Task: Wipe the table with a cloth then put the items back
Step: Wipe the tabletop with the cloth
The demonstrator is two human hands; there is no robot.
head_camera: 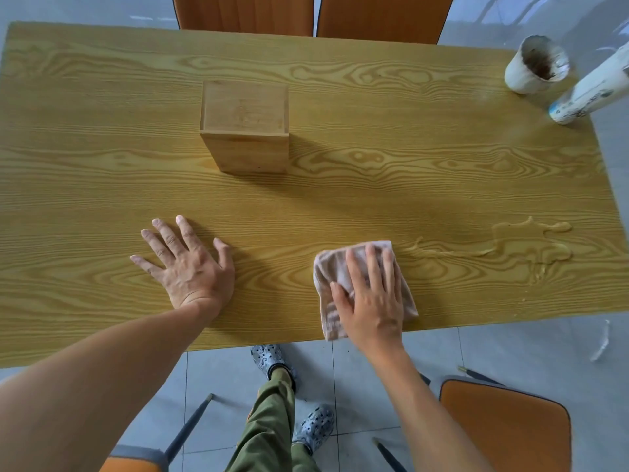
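Near the table's [102, 185] near edge, the right hand [371, 301] pressed flat on the folded pink cloth [332, 267] — bare wood lay between it and the left hand [187, 264], splayed flat, holding nothing.

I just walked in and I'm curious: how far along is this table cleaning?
Early on. The right hand presses a pink cloth flat on the table, the left hand resting beside it. A spill is still unwiped. The wooden box, cup and bottle haven't been cleared.
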